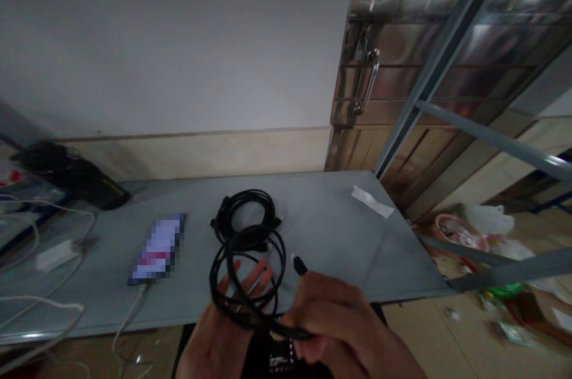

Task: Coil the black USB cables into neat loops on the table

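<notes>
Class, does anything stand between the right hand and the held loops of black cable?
Nothing visible does: the right hand grips the looped cable directly, at its lower right. The left hand is open behind it, fingers showing through the loops. A second black coil lies on the table beyond both hands, not between.

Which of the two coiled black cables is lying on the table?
The farther coil, nearer the wall, lies on the table. The nearer coil is gripped by the right hand, its loops crossing in front of the open left hand.
</notes>
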The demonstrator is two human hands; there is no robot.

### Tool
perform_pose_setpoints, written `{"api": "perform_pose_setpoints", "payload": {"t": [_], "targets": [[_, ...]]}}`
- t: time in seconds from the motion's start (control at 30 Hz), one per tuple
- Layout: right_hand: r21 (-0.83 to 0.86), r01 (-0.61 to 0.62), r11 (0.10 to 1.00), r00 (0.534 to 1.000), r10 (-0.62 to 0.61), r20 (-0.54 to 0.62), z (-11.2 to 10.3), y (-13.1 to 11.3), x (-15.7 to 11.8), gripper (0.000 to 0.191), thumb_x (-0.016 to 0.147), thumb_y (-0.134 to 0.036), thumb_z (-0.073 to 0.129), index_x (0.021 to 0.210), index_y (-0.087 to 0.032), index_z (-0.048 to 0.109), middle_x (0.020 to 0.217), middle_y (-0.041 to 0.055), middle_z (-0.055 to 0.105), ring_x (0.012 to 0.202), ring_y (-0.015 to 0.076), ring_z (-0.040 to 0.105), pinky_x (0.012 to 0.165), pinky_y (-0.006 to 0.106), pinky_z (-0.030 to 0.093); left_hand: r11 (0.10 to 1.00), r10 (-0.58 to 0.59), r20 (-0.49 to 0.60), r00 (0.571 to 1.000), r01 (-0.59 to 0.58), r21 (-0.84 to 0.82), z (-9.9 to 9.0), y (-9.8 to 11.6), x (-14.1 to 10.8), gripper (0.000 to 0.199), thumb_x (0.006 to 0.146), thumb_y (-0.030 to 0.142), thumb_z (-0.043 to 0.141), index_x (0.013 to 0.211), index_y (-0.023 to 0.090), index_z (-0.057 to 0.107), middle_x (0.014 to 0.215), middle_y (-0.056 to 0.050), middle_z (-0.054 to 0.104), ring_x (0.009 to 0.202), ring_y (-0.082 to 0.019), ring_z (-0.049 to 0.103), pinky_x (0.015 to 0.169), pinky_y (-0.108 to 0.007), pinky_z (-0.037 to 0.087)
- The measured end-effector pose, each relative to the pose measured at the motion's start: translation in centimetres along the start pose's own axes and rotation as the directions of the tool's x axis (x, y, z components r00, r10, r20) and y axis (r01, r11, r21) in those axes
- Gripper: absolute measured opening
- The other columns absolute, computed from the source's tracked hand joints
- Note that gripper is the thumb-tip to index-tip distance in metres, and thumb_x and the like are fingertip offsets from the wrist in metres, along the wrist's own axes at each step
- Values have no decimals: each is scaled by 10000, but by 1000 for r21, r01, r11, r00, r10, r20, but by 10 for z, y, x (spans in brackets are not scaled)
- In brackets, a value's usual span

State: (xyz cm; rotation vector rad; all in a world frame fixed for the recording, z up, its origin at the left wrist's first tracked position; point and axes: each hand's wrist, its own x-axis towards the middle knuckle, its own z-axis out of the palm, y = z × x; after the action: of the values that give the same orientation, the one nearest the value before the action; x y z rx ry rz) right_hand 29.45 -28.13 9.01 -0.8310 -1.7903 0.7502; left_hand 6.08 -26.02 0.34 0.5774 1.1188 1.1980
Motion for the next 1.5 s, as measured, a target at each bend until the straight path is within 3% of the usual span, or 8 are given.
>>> {"api": "perform_pose_setpoints", "payload": {"t": [0.13, 0.37, 0.5, 0.73, 0.93, 1.07, 1.23, 1.5], "targets": [[-289, 158, 944, 982, -120, 143, 17, 6, 9, 171, 1181, -331, 591, 1161, -249, 740, 1063, 40, 776, 987, 192, 752, 902, 312, 644, 989, -95, 47, 994, 100, -112, -7, 3, 1, 523, 918, 621, 732, 1364, 374, 845, 1400, -109, 827, 1506, -447, 650, 1169, -657, 623], [-575, 98, 812, 986, 0, 168, 52, 35, 1, 102, 1131, -246, 657, 1223, -211, 683, 1250, 109, 742, 1124, 280, 766, 979, 412, 681, 945, -93, 130, 987, 129, -302, 27, 9, 5, 542, 984, 600, 719, 1460, 349, 783, 1483, -100, 761, 1482, -346, 657, 1178, -497, 627], [-520, 82, 850, 995, -42, 89, 54, 41, 8, 184, 1159, -199, 568, 1339, -209, 602, 1251, 117, 777, 1110, 284, 771, 962, 436, 672, 932, -54, 171, 984, 111, -345, 58, 34, -5, 518, 1041, 584, 687, 1465, 296, 761, 1072, -72, 747, 1027, -239, 757, 868, -356, 692], [-364, 231, 902, 958, -276, -75, 58, 61, 11, 237, 1187, -386, 589, 1325, -225, 484, 1045, 75, 829, 954, 256, 819, 1045, 485, 629, 970, -24, 161, 987, 62, -237, 76, 79, -14, 497, 997, 730, 706, 1075, 246, 792, 600, 69, 277, 548, -163, 448, 507, -284, 517], [-577, 356, 735, 934, -267, 238, 49, 95, 47, 100, 1172, -296, 616, 1194, -199, 600, 1000, 59, 805, 991, 249, 784, 1005, 413, 573, 990, 114, 277, 954, -132, 47, 52, 92, 47, 485, 848, 660, 914, 873, 218, 716, 526, 140, 213, 431, -82, 223, 450, -255, 399], [-702, 411, 581, 900, -137, 413, 47, 136, 87, 120, 1163, -184, 573, 1098, -195, 674, 994, 63, 776, 1008, 245, 717, 1056, 414, 521, 746, 414, 237, 879, -477, 464, 23, 92, 128, 418, 917, 566, 828, 771, 226, 634, 631, 39, 571, 632, -169, 606, 723, -327, 552], [-691, 409, 596, 881, -58, 470, 60, 179, 111, 179, 1158, -323, 640, 1102, -172, 720, 1075, 101, 765, 1102, 256, 695, 1126, 433, 512, 297, 614, 217, 759, -477, 827, -23, 73, 202, 335, 899, 491, 666, 1043, 193, 717, 1039, -112, 768, 1030, -328, 726, 1010, -500, 595], [-620, 154, 769, 988, -132, 81, 71, 124, 30, 324, 1140, -268, 648, 1441, -150, 630, 1368, 176, 726, 1276, 307, 701, 1138, 485, 603, 216, 672, 261, 693, -520, 826, -46, 28, 209, 604, 1013, 400, 574, 1560, 148, 530, 1589, -234, 595, 1552, -415, 530, 1342, -656, 384]]}}
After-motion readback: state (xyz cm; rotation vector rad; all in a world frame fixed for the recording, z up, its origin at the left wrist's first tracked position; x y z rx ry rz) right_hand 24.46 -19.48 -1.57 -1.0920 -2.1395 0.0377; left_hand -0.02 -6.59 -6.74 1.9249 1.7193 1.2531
